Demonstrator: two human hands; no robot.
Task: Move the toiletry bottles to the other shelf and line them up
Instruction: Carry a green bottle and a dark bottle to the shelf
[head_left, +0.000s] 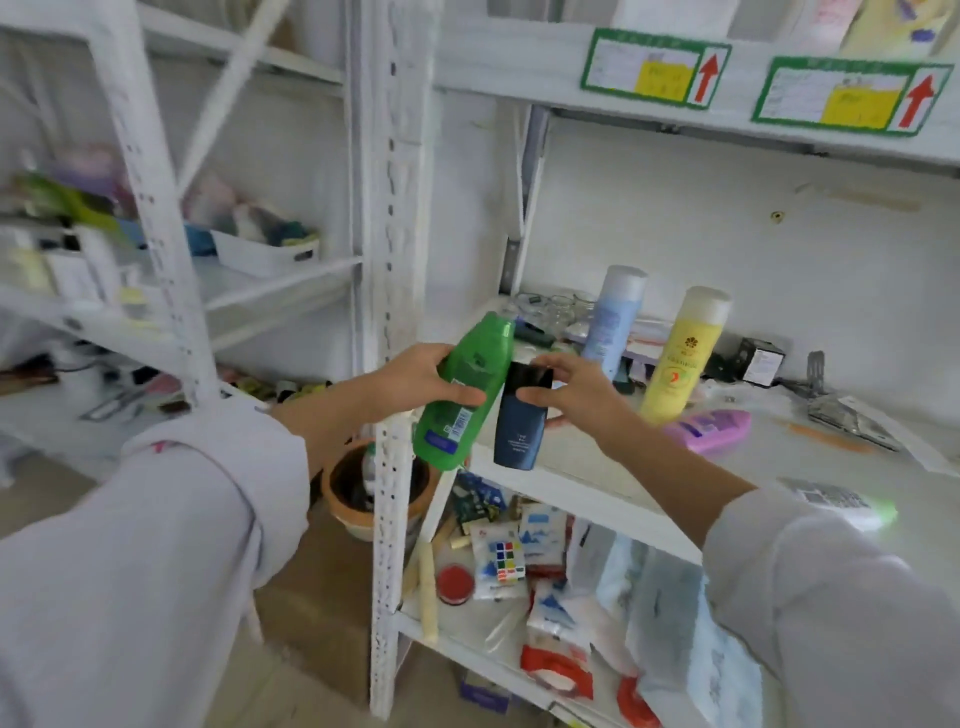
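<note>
White metal shelving (395, 291) is filling the frame. At centre, the left hand (415, 382) is gripping a green bottle (465, 392), tilted cap-up, while the right hand (569, 389) is clasping a dark blue bottle (519, 421), upright just beside it. Right of them, yellow bottle (680, 358) and pale blue bottle (613, 317) are standing nearer the right hand.
</note>
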